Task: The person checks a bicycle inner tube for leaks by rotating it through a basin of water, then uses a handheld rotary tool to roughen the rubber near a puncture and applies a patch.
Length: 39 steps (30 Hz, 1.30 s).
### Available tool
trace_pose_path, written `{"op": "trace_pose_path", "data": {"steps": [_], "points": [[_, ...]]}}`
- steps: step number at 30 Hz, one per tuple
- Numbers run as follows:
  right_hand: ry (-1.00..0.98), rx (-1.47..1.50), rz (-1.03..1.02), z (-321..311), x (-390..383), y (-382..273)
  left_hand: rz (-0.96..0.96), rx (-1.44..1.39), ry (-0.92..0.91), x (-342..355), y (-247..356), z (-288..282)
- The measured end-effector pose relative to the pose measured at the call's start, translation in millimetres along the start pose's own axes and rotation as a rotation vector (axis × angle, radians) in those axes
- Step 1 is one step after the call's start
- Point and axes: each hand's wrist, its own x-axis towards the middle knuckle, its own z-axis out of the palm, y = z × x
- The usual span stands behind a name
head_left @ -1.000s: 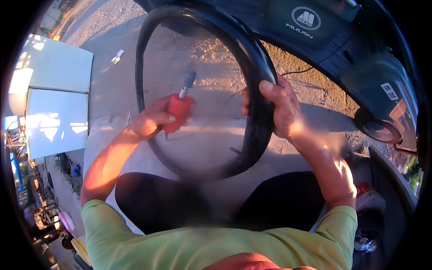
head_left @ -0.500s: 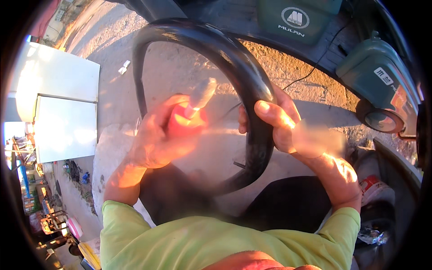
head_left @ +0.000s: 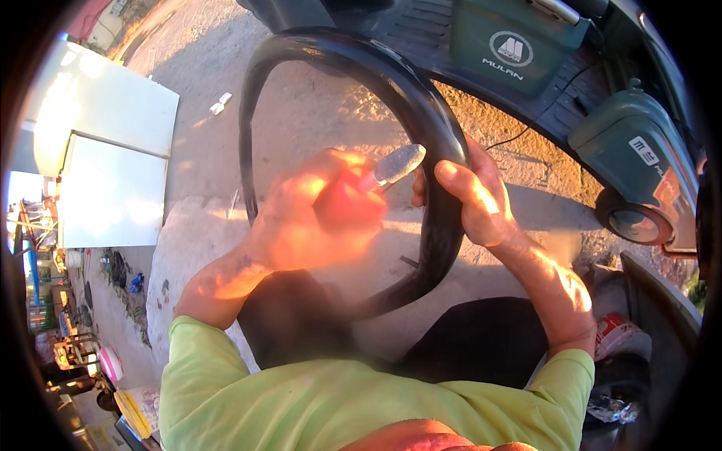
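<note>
A black inner tube (head_left: 347,52) forms a large loop in front of me, with a short valve stem (head_left: 408,261) at its lower right. My right hand (head_left: 481,203) is wrapped round the tube's right side, thumb on the near face. My left hand (head_left: 301,214), blurred by motion, grips a red-handled tool (head_left: 347,199) with a grey, rounded oblong head (head_left: 401,161). That head is tilted toward the tube just beside my right thumb; whether it touches the rubber I cannot tell.
White panels (head_left: 113,195) stand at left, above assorted clutter (head_left: 75,349). A dark vehicle floor (head_left: 421,30) holds green plastic cases (head_left: 515,52), (head_left: 624,150) at top right, with a cable (head_left: 541,113) hanging down. A bucket (head_left: 617,334) sits beside my right arm.
My left hand has moved right with the red tool, whose head swung from upright to tilted beside the tube's right side. My right hand still grips the tube.
</note>
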Motion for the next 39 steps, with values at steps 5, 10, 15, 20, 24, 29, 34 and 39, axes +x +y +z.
{"op": "trace_pose_path", "data": {"steps": [5,10,15,20,24,29,34,39], "points": [[0.052,-0.047,0.055,-0.8,3.0,5.8,-0.012,-0.024,0.116,2.4,-5.5,-5.0],[0.08,-0.037,0.082,0.1,0.3,10.6,-0.073,0.018,0.016,-1.2,-1.0,-6.0],[0.067,-0.056,0.074,2.0,-5.5,11.6,-0.051,-0.006,-0.03,-6.0,-4.2,-7.3],[0.061,-0.094,0.108,3.0,-9.0,14.2,-0.105,0.075,-0.027,-6.4,4.2,-5.8],[0.066,-0.213,0.107,-0.2,-10.6,17.6,-0.195,-0.035,-0.129,0.0,15.9,-9.6],[0.066,-0.195,0.124,5.6,-12.0,16.8,-0.219,-0.056,-0.101,-0.5,18.1,-7.5],[0.063,-0.211,0.122,8.6,-12.3,19.9,-0.22,0.009,-0.131,-1.2,18.8,-7.8],[0.076,-0.265,0.121,11.0,-10.6,21.7,-0.213,0.085,-0.179,-2.9,17.8,-6.3]]}}
